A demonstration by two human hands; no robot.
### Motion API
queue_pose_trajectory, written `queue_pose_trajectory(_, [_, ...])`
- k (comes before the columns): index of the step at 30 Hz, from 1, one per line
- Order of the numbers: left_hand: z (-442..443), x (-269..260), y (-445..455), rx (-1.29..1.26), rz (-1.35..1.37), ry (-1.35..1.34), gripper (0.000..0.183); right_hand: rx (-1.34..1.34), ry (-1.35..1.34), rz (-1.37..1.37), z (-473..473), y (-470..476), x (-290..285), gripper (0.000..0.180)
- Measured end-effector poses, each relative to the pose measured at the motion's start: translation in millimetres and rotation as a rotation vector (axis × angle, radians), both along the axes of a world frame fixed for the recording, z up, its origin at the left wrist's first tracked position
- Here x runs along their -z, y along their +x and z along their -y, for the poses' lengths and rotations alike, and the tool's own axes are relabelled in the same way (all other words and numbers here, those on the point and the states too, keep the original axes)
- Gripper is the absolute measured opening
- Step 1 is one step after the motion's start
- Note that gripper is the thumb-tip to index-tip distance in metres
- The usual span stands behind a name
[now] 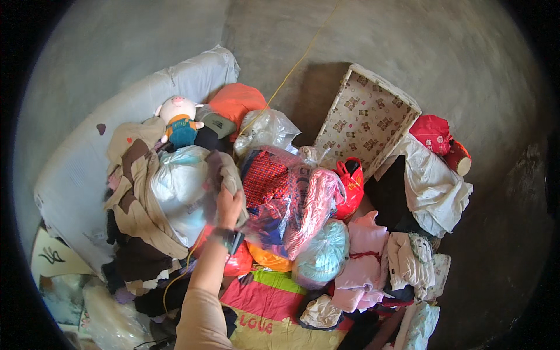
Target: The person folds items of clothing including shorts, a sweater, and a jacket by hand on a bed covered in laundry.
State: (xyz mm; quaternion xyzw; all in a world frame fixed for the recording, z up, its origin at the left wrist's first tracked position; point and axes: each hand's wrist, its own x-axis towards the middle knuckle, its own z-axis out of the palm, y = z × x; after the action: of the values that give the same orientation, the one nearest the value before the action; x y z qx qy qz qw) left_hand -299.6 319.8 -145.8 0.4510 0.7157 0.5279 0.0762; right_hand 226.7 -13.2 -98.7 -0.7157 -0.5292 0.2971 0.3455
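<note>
My left hand (230,204), with a dark watch on its wrist, grips a folded grey-brown cloth item (229,170); motion blurs its left side. It is held over a heap of bags and clothes. Just left of it bulges a white plastic bag (177,188) beside a beige and brown garment (135,175). To its right lies a clear plastic bag of red patterned fabric (267,175), next to a pink-and-white striped textile (308,205). My right hand is out of view.
A plastic-wrapped mattress (105,118) leans at the left, with a plush pig (180,127) near it. A bear-print fabric box (363,118) stands tilted behind the heap. Pink folded clothing (361,258) and a bagged aqua textile (323,253) lie nearer. A yellow cord (302,59) crosses above.
</note>
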Motion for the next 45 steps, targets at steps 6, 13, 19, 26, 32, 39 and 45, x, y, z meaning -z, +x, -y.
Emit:
queue_pose_trajectory(6, [168.1, -96.3, 141.5, 0.534, 0.002, 0.16, 0.044, -0.313, -0.076, -0.427, 37.8, -40.8, 12.2, 0.098])
queue_pose_trajectory(13, [330.5, -61.0, 270.1, 1.062, 0.272, 0.059, 0.049, -0.499, 0.125, -0.171, -11.6, -128.8, -59.4, 0.071])
queue_pose_trajectory(19, [371.0, -40.4, 242.3, 0.93, -0.081, 0.102, 0.069, -0.597, 0.131, -0.019, 26.7, -59.3, -52.9, 0.043])
queue_pose_trajectory(26, [434.5, 73.8, 255.2, 0.916, -0.184, -0.398, 0.109, -0.876, -0.012, -0.13, 78.3, -11.5, -86.3, 0.042])
queue_pose_trajectory(32, [421.6, 92.8, 273.4, 1.001, -0.218, -0.237, 0.067, -1.174, 0.043, -0.25, 105.0, 4.0, -109.4, 0.05])
queue_pose_trajectory(39, [460.6, 74.9, 218.1, 1.1, 0.131, -0.611, 0.021, -0.868, -0.092, -0.514, 126.7, 34.1, -73.3, 0.041])
queue_pose_trajectory(45, [435.6, -2.0, 176.5, 1.215, 0.181, -0.996, 0.02, -0.349, -0.434, -0.589, 153.4, 69.6, 19.0, 0.041])
